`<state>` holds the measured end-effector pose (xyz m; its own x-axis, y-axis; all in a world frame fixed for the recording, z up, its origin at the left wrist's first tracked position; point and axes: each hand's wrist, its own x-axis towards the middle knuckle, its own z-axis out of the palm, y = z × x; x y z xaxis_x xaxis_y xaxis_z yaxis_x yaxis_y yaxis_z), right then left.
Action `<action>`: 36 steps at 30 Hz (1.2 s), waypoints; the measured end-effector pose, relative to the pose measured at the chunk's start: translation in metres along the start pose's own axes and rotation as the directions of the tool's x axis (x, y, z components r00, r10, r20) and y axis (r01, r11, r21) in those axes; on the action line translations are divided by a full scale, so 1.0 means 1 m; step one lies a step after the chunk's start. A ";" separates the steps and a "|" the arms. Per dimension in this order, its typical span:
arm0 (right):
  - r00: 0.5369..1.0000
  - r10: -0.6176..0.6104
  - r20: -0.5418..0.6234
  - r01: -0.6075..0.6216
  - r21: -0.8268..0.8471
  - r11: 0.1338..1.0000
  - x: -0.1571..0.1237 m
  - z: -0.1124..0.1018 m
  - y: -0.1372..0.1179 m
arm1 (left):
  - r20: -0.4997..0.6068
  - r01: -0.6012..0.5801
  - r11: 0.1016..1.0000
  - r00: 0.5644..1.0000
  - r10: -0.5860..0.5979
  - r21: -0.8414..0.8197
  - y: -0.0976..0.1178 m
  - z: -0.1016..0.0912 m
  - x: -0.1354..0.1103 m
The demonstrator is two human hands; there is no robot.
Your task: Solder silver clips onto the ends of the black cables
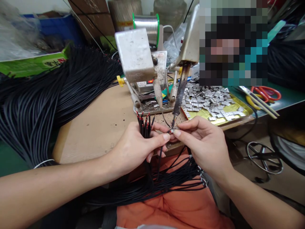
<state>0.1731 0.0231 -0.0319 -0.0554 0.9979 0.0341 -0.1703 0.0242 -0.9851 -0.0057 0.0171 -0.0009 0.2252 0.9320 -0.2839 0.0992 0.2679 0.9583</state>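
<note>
My left hand (139, 144) is closed round a bundle of black cables with red stripped tips (144, 123), its thumb and forefinger pinching one cable end toward the centre. My right hand (202, 140) pinches a small silver metal connector (174, 129) right against that cable end. Both meet just under the dark tip of a soldering iron (179, 100) that slopes down from a metal fixture (135, 54). The cables' long black lengths (166, 181) trail over my orange lap.
A yellow tray (238, 109) heaped with several silver connectors sits right of the iron. A big mass of black cables (47, 95) covers the left. Red-handled scissors (265, 93) lie at the right. A solder spool (146, 24) stands behind; a person sits opposite.
</note>
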 end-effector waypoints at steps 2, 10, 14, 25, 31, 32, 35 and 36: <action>1.000 -0.009 0.001 0.009 0.006 1.000 0.000 0.000 0.000 | -0.001 -0.001 1.000 1.000 0.001 0.005 0.001 0.000 0.000; 1.000 -0.015 -0.005 0.015 0.014 1.000 0.000 0.000 0.000 | -0.013 0.010 1.000 1.000 -0.010 -0.008 0.001 0.001 0.001; 1.000 -0.016 0.002 0.016 0.027 0.999 -0.001 -0.001 0.002 | -0.010 0.010 1.000 1.000 -0.010 -0.009 0.001 0.002 0.001; 0.998 -0.060 -0.022 0.058 -0.052 0.997 -0.002 0.001 0.001 | -0.025 0.034 0.999 0.999 -0.033 0.021 0.003 0.002 -0.001; 0.994 -0.108 -0.021 0.106 -0.089 0.990 -0.004 0.002 0.000 | -0.013 0.037 0.999 0.999 -0.037 0.038 0.002 0.002 -0.001; 0.993 -0.113 -0.012 0.112 -0.092 0.989 -0.005 0.002 0.001 | -0.009 0.037 0.999 0.999 -0.037 0.037 0.002 0.002 -0.001; 0.993 -0.115 0.033 0.118 -0.105 0.987 -0.010 0.002 0.000 | 0.002 0.044 0.998 0.999 -0.044 0.051 0.002 0.003 -0.003; 0.993 -0.115 0.041 0.119 -0.111 0.987 -0.011 0.001 -0.002 | 0.014 0.048 0.997 0.999 -0.049 0.066 0.002 0.003 -0.004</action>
<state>0.1732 0.0120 -0.0305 -0.0760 0.9852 0.1539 -0.0650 0.1491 -0.9867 -0.0032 0.0130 0.0024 0.2336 0.9143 -0.3310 0.1741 0.2956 0.9393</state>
